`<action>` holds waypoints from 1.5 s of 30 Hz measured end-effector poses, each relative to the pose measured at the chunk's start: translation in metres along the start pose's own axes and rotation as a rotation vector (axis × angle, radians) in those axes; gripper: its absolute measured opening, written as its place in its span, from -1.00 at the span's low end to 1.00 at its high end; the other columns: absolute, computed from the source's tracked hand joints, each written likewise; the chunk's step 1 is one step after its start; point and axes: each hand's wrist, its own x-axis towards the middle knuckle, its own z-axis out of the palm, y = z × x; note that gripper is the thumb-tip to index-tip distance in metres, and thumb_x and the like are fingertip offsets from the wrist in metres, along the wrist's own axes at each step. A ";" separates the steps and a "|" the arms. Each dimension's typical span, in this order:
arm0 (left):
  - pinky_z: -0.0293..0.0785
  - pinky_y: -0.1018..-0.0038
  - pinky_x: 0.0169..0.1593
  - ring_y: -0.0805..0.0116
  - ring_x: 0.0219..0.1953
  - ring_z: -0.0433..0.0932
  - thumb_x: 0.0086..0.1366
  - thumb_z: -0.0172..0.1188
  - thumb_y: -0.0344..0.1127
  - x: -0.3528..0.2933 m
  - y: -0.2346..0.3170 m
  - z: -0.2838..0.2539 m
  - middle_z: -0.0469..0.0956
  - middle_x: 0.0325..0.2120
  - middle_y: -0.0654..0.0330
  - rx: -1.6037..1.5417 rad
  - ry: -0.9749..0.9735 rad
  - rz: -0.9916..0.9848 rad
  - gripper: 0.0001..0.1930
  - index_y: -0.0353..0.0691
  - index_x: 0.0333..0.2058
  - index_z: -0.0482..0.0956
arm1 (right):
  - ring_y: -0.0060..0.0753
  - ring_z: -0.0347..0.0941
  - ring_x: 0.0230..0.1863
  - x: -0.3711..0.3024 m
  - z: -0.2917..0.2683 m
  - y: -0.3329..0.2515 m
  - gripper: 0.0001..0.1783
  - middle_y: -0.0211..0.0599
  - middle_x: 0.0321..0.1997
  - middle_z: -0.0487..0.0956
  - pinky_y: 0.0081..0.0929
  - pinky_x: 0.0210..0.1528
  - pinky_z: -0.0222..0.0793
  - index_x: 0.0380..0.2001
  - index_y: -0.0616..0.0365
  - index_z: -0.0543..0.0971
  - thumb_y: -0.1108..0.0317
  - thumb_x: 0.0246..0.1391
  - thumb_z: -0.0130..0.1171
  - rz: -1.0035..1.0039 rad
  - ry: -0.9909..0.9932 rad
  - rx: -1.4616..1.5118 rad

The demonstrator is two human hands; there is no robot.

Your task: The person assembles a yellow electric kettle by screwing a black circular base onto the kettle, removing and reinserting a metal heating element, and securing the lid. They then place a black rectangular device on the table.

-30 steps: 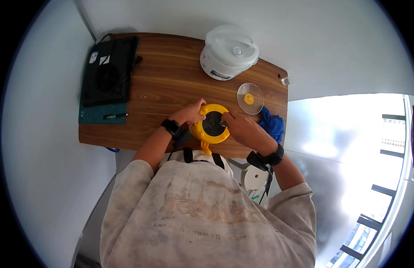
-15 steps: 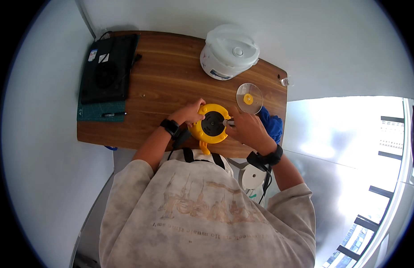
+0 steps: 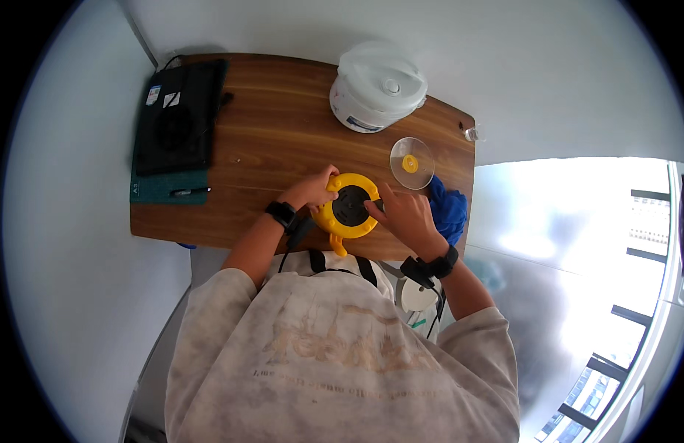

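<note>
A yellow pot [image 3: 327,221] lies bottom up near the table's front edge, its black round base [image 3: 350,204] facing me and its yellow handle [image 3: 337,244] pointing at my body. My left hand [image 3: 314,190] grips the pot's left rim, thumb on top. At the base's right side, my right hand [image 3: 404,214] is closed with thumb and fingers pinched together. A small dark end shows at its fingertips, touching or just over the base; the hand covers most of it. Beyond that hand lies a clear glass lid [image 3: 423,152] with a yellow knob.
Beside my right hand is a crumpled blue cloth [image 3: 448,214]. A white rice cooker [image 3: 364,96] stands at the back, a small glass jar [image 3: 472,134] at the right edge. On the left, a flat black appliance [image 3: 194,125] and a pen [image 3: 190,191] lie over a green mat [image 3: 153,190].
My right hand has turned slightly, and the greyish tool tip that showed at its fingers is now mostly covered. The pot and my left hand have stayed nearly in place.
</note>
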 end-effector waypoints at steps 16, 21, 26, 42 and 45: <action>0.73 0.32 -0.28 0.12 -0.06 0.61 0.33 0.25 -0.29 -0.003 0.001 0.004 0.37 0.20 -0.01 -0.045 0.005 -0.080 -0.38 -0.04 0.28 0.16 | 0.01 0.60 -0.38 -0.014 0.008 0.023 -0.60 -0.04 -0.40 0.60 -0.23 -0.34 0.52 -0.16 0.27 0.46 0.21 0.10 0.31 -0.146 0.137 0.253; 0.73 0.31 -0.26 0.16 -0.04 0.59 0.33 0.23 -0.27 -0.009 0.004 0.009 0.37 0.19 0.01 -0.088 0.028 -0.082 -0.39 -0.02 0.28 0.17 | -0.17 0.55 -0.60 -0.007 0.003 0.021 -0.53 -0.20 -0.65 0.56 -0.30 -0.55 0.43 -0.26 0.21 0.52 -0.06 0.20 0.22 -0.118 0.080 0.010; 0.71 0.30 -0.23 0.17 -0.04 0.59 0.34 0.22 -0.23 -0.017 0.009 0.014 0.43 0.15 0.04 -0.066 0.094 -0.124 -0.40 0.05 0.30 0.19 | -0.17 0.57 -0.58 -0.012 0.003 0.014 -0.49 -0.23 -0.54 0.57 -0.31 -0.56 0.45 -0.20 0.20 0.50 -0.11 0.20 0.21 -0.132 0.081 0.011; 0.70 0.37 -0.25 0.19 -0.08 0.65 0.34 0.24 -0.22 -0.025 0.016 0.027 0.50 0.12 0.04 -0.043 0.275 -0.174 -0.39 0.03 0.32 0.24 | 0.17 0.55 -0.18 0.000 0.003 0.051 -0.67 0.05 -0.17 0.55 -0.08 -0.19 0.50 -0.03 0.19 0.43 0.33 0.18 0.18 -0.499 0.083 0.461; 0.71 0.37 -0.27 0.17 -0.10 0.66 0.33 0.24 -0.24 -0.025 0.017 0.034 0.50 0.12 0.04 -0.027 0.290 -0.199 -0.39 0.02 0.32 0.25 | 0.17 0.56 -0.23 0.005 0.001 0.048 -0.68 0.07 -0.29 0.59 -0.07 -0.20 0.50 -0.07 0.24 0.44 0.32 0.18 0.18 -0.567 0.064 0.467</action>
